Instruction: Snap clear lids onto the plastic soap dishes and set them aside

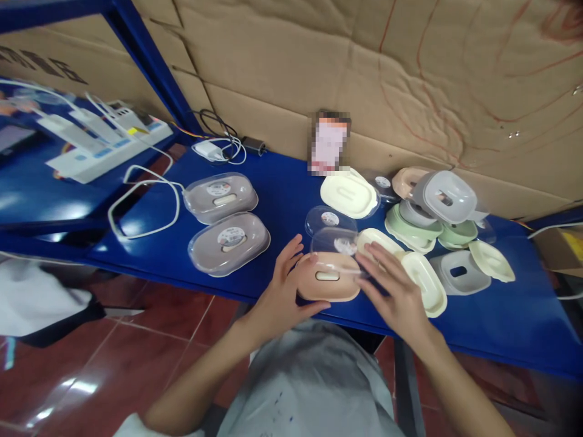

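At the table's front edge, my left hand (283, 297) curves around the left end of a peach oval plastic box (327, 288), its thumb along the near side. The box has a small whitish oblong piece in its top. A clear plastic cover (330, 241) with a round label lies over the far part of this box. My right hand (394, 291) grips the right end of the cover, fingers and thumb close to the box; their exact contact is blurred. Behind it lies another clear cover (319, 218). Cream oval pieces (428, 285) lie beside my right hand.
Two grey covered boxes (230, 243) sit left on the blue table (282, 200). Grey, green and peach parts are piled right, including a grey shell (450, 194). A phone (328, 144) leans against the cardboard. Chargers (209, 150) and a power strip (109, 152) with cables are left.
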